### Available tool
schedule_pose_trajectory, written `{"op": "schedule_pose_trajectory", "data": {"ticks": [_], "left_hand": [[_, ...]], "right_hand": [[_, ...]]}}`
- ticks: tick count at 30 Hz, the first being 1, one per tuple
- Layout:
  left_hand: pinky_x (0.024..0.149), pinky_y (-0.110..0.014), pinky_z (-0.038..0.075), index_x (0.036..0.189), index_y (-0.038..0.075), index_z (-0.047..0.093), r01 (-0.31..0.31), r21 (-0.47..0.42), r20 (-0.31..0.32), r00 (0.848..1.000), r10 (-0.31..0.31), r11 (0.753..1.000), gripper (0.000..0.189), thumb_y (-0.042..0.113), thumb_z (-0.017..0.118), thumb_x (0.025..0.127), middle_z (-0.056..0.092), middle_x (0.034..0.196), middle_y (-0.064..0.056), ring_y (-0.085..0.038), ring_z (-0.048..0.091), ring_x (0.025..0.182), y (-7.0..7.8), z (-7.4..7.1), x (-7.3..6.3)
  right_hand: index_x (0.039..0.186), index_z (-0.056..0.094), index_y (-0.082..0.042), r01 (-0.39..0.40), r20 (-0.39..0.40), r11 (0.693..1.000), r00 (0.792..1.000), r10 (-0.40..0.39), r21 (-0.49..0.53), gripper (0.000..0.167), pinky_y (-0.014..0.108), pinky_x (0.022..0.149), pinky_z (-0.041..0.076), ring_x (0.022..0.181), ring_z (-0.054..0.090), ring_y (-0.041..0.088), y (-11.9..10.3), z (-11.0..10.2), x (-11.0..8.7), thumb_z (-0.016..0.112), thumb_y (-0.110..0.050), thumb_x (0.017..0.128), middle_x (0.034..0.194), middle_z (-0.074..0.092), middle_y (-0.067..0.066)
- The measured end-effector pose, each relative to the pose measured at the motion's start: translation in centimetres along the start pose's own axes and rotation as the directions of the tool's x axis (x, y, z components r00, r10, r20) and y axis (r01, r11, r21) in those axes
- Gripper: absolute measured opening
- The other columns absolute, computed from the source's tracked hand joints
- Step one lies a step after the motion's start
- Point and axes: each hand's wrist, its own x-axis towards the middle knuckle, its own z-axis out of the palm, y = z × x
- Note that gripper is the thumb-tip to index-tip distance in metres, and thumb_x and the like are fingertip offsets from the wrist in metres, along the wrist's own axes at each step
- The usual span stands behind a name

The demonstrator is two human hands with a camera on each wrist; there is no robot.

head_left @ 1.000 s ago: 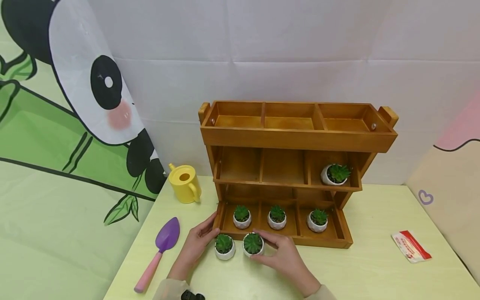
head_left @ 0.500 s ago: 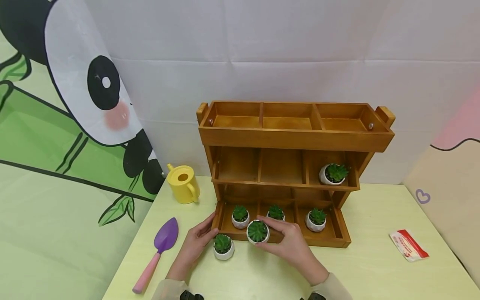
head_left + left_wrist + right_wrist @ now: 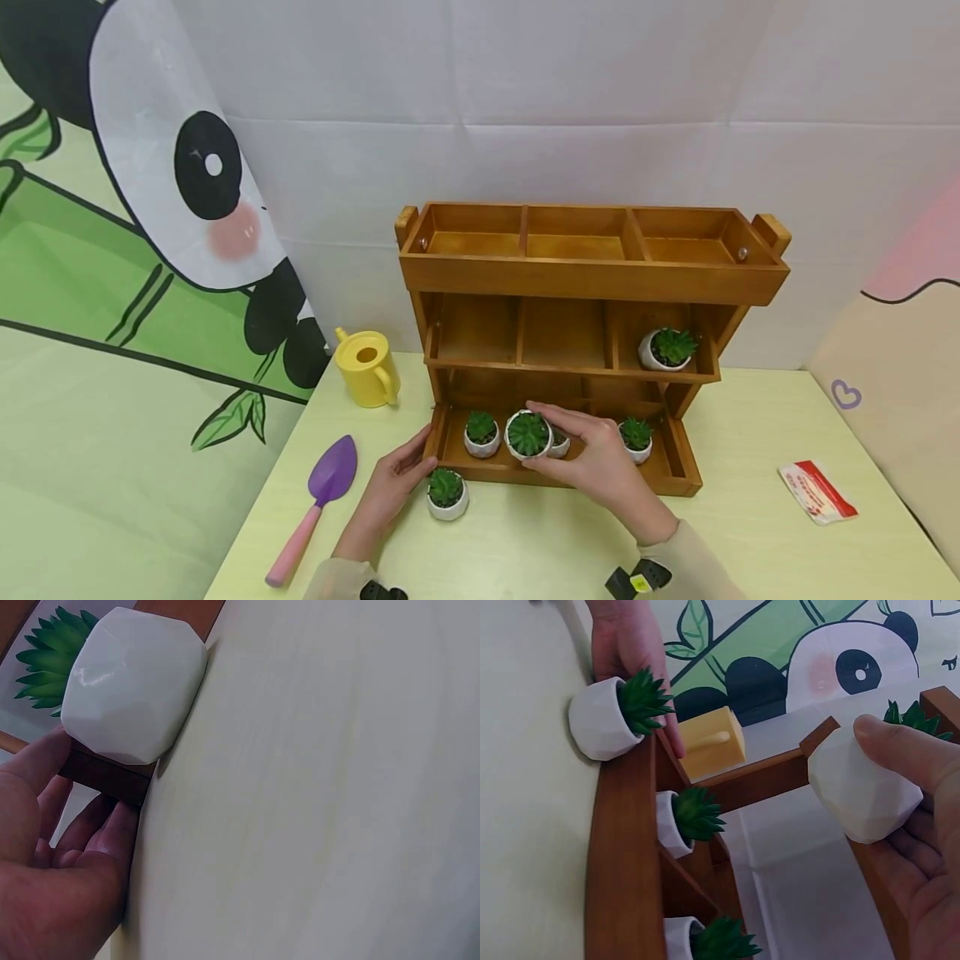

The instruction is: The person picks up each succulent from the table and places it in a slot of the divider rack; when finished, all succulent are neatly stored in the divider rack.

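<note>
My right hand [image 3: 600,462] pinches a small white faceted pot with a green succulent [image 3: 528,435] between thumb and fingers, in front of the bottom tier's middle compartment. The right wrist view shows the thumb over this white pot [image 3: 862,787]. My left hand [image 3: 390,492] grips the lower left front corner of the brown wooden shelf [image 3: 592,279], thumb in front, fingers along the side. Close to that thumb, another potted succulent [image 3: 135,686] stands on the table before the shelf. In the bottom tier sit three more, left [image 3: 482,435], middle [image 3: 560,446], partly hidden, and right [image 3: 636,440].
One potted succulent [image 3: 667,348] stands in the middle tier's right compartment. A yellow watering can [image 3: 367,369] and a purple trowel with a pink handle [image 3: 318,504] are on the table's left side. A red and white packet [image 3: 817,492] lies at the right.
My right hand has lifted the potted succulent off the table and carried it up and to the right, over the bottom tier. The left hand has stayed at the shelf corner.
</note>
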Motion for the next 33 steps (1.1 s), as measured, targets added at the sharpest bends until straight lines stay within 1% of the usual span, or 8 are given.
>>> {"op": "schedule_pose_trajectory", "data": {"ticks": [3, 6, 11, 18, 21, 25, 30, 33], "left_hand": [[0.111, -0.031, 0.045, 0.156, 0.02, 0.053, 0.005, -0.004, 0.0, 1.0, -0.005, 1.0, 0.058, 0.015, 0.071, 0.101, 0.044, 0.161, -0.009, -0.028, 0.042, 0.147, 0.1, 0.0, 0.0], [0.111, -0.031, 0.045, 0.156, 0.02, 0.053, 0.011, -0.006, -0.002, 1.0, -0.011, 1.0, 0.058, 0.014, 0.071, 0.101, 0.044, 0.161, -0.008, -0.028, 0.042, 0.147, 0.2, 0.1, -0.1], [0.111, -0.031, 0.045, 0.155, 0.022, 0.053, 0.019, -0.002, -0.01, 1.0, -0.019, 1.0, 0.058, 0.014, 0.072, 0.101, 0.044, 0.161, -0.007, -0.027, 0.042, 0.147, 0.1, 0.1, -0.1], [0.111, -0.031, 0.045, 0.155, 0.023, 0.054, 0.018, -0.01, -0.009, 1.0, -0.019, 1.0, 0.058, 0.014, 0.072, 0.101, 0.044, 0.161, -0.006, -0.026, 0.042, 0.147, 0.1, 0.1, -0.1], [0.111, -0.03, 0.045, 0.155, 0.023, 0.054, 0.015, -0.006, -0.008, 1.0, -0.015, 1.0, 0.058, 0.014, 0.072, 0.1, 0.044, 0.161, -0.006, -0.027, 0.042, 0.147, 0.1, 0.1, -0.1], [0.111, -0.03, 0.045, 0.155, 0.022, 0.054, 0.011, -0.004, -0.01, 1.0, -0.011, 1.0, 0.058, 0.014, 0.072, 0.1, 0.045, 0.161, -0.006, -0.027, 0.042, 0.147, 0.1, 0.1, -0.1], [0.111, -0.031, 0.046, 0.155, 0.021, 0.053, 0.011, -0.012, -0.013, 1.0, -0.011, 1.0, 0.059, 0.015, 0.073, 0.1, 0.044, 0.161, -0.008, -0.029, 0.042, 0.147, 0.1, 0.1, -0.1], [0.111, -0.031, 0.046, 0.156, 0.02, 0.053, 0.01, -0.009, -0.014, 1.0, -0.011, 1.0, 0.059, 0.015, 0.072, 0.1, 0.044, 0.161, -0.009, -0.03, 0.042, 0.147, 0.2, 0.1, -0.1]], "right_hand": [[0.139, 0.07, -0.021, 0.028, -0.012, 0.999, 1.0, -0.028, 0.027, 0.067, 0.044, 0.098, 0.058, 0.122, 0.066, 0.018, -0.1, -0.5, 0.4, 0.096, -0.026, 0.077, 0.134, 0.069, -0.008], [0.139, 0.07, -0.019, 0.053, -0.021, 0.997, 0.998, -0.052, 0.049, 0.068, 0.044, 0.097, 0.059, 0.122, 0.067, 0.019, -0.4, -1.1, 0.9, 0.096, -0.022, 0.077, 0.135, 0.069, -0.006], [0.141, 0.069, -0.02, 0.071, -0.026, 0.996, 0.997, -0.069, 0.047, 0.07, 0.037, 0.096, 0.059, 0.122, 0.067, 0.018, -0.9, -2.1, 1.5, 0.096, -0.02, 0.077, 0.136, 0.068, -0.006], [0.142, 0.068, -0.015, 0.125, -0.041, 0.992, 0.992, -0.123, 0.034, 0.071, 0.044, 0.098, 0.057, 0.124, 0.065, 0.018, -1.6, -3.5, 3.0, 0.096, -0.013, 0.076, 0.137, 0.068, -0.004], [0.141, 0.068, -0.013, 0.134, -0.057, 0.991, 0.99, -0.132, 0.024, 0.07, 0.043, 0.099, 0.057, 0.124, 0.065, 0.018, -1.8, -4.2, 3.8, 0.095, -0.013, 0.077, 0.137, 0.068, -0.004], [0.141, 0.068, -0.013, 0.117, -0.07, 0.993, 0.991, -0.114, 0.034, 0.069, 0.042, 0.099, 0.056, 0.124, 0.066, 0.018, -1.7, -5.2, 5.0, 0.095, -0.012, 0.078, 0.136, 0.068, -0.002], [0.141, 0.069, -0.016, 0.068, -0.099, 0.997, 0.993, -0.065, 0.024, 0.065, 0.048, 0.094, 0.059, 0.118, 0.069, 0.02, -1.1, -5.9, 6.2, 0.093, -0.016, 0.081, 0.134, 0.07, 0.001], [0.14, 0.069, -0.017, 0.035, -0.118, 0.999, 0.992, -0.033, 0.009, 0.063, 0.045, 0.094, 0.059, 0.12, 0.068, 0.022, -0.8, -6.1, 6.7, 0.093, -0.021, 0.082, 0.135, 0.069, 0.002]]}}
